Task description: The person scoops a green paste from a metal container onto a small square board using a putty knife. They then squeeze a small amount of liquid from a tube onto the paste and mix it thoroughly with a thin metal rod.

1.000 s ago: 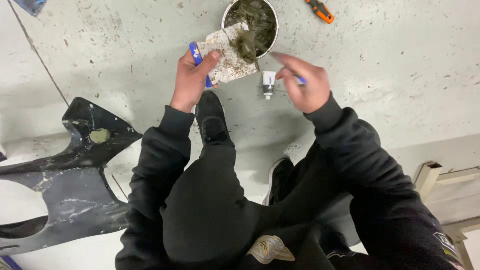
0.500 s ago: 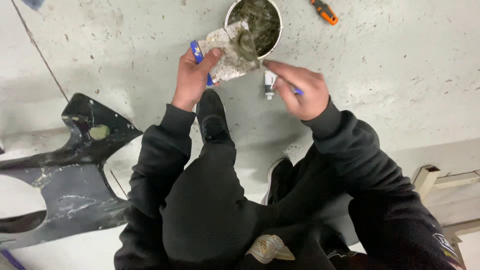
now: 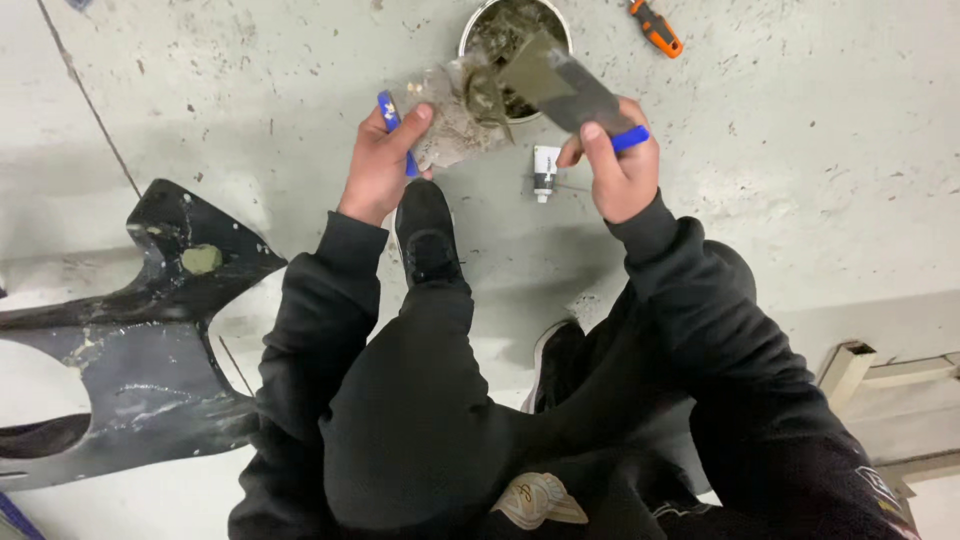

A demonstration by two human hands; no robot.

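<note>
My left hand (image 3: 382,162) grips a blue-handled putty knife (image 3: 450,118) whose wide blade is caked with pale filler and a dark green-brown blob. In my right hand (image 3: 620,170) I hold a second blue-handled spreader (image 3: 558,82), its blade smeared with the same paste and raised over the round tin of filler (image 3: 505,20). The two blades meet near the blob, just in front of the tin. A small white tube (image 3: 545,172) lies on the floor between my hands.
A black bodywork panel (image 3: 130,330) with a green filler patch (image 3: 200,259) lies on the concrete floor at left. An orange-handled tool (image 3: 656,27) lies beyond the tin. My black shoe (image 3: 428,232) points toward the tin. Wooden pieces (image 3: 850,375) sit at right.
My right hand has swung its spreader up from beside the tube to over the tin, against the left blade. The left hand has stayed about where it was.
</note>
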